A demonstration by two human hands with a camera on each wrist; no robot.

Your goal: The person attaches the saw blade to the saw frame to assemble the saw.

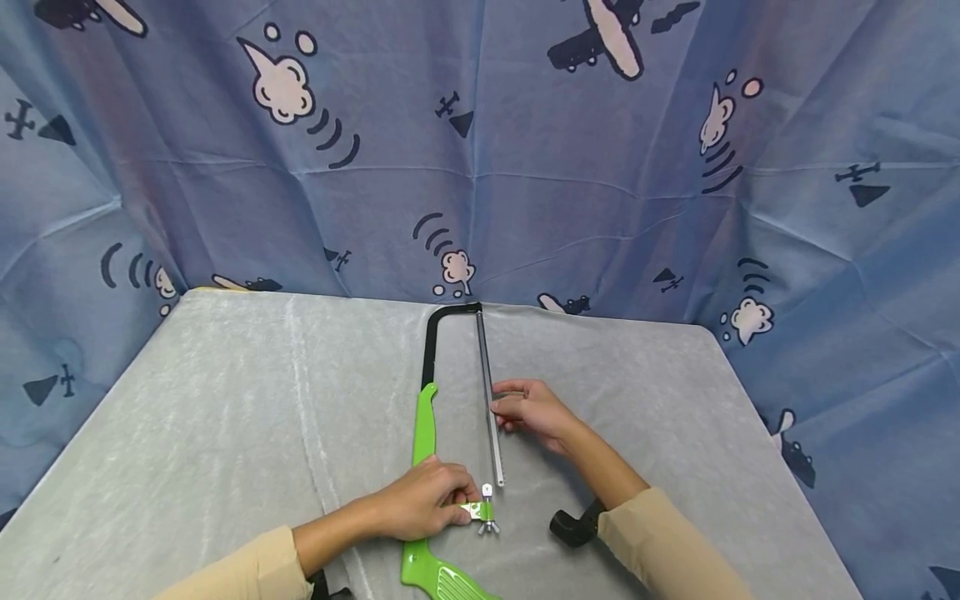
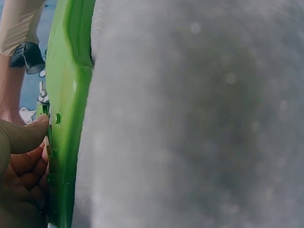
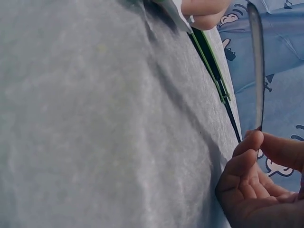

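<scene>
The saw (image 1: 424, 421) is resting on the table (image 1: 210, 417), its black end pointing toward 12 o'clock. Your right hand (image 1: 534, 412) is pinching the blade (image 1: 484, 358) between thumb and fingers. Your left hand (image 1: 431, 502), at 8 o'clock from it, is pinching the bracket (image 1: 486, 510) just beside the blade's near end. A patterned curtain (image 1: 375, 217) is hanging at 12 o'clock.

Blue fabric backdrop (image 1: 525, 125), creased and hanging in soft folds, printed with dark-and-pale planes (image 1: 618, 42) and pale cloud puffs (image 1: 285, 90), spreads behind and down both sides of a grey, round-cornered worktop (image 1: 210, 417), a lighter streak (image 1: 302, 392) running front to back left of centre, light even and diffuse.
</scene>
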